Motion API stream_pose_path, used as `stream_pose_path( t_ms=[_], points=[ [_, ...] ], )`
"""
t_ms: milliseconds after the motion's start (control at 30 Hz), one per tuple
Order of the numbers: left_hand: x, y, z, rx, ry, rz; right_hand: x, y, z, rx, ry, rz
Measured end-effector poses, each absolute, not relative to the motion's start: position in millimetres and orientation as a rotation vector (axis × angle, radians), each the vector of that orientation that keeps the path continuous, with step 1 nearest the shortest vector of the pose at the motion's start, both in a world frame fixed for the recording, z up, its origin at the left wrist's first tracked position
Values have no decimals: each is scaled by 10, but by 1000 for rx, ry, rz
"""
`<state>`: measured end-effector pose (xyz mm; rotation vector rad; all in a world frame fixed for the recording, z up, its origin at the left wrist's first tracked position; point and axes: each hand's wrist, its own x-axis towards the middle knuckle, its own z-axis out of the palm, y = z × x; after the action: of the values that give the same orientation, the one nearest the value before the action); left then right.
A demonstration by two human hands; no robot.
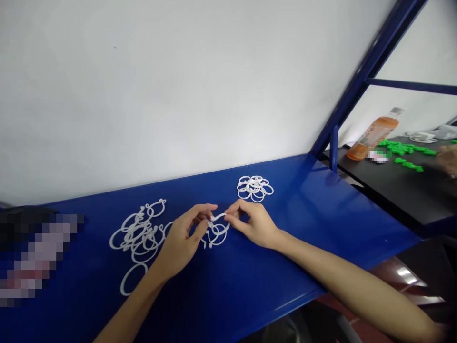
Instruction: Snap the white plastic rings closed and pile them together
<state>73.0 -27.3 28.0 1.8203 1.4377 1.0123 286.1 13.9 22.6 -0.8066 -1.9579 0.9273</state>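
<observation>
My right hand point(253, 224) pinches a thin white plastic ring point(220, 216) between thumb and forefinger, just above the blue tabletop. The ring's other end meets the curled fingers of my left hand point(185, 238), which close around it; the exact grip is partly hidden. Below and between the hands lie a few more white rings point(217, 234), some with small knobbed ends. To the left, partly behind my left hand, spreads a loose heap of white rings point(137, 236). A tighter cluster of white rings point(255, 187) rests beyond my right hand.
The blue table point(285, 281) runs along a white wall point(178, 95). A blue metal frame point(333, 147) rises at its right end. Beyond, a black table point(385, 190) holds an orange drink bottle point(373, 138) and green pieces point(407, 148); another person's blurred hand point(448, 159) is there.
</observation>
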Motion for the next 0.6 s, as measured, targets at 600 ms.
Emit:
stream_pose_path(
  t_ms=[600],
  points=[
    [806,-280,282,1983,1652,1037,2881,105,231,-733,-2073,832]
  ],
)
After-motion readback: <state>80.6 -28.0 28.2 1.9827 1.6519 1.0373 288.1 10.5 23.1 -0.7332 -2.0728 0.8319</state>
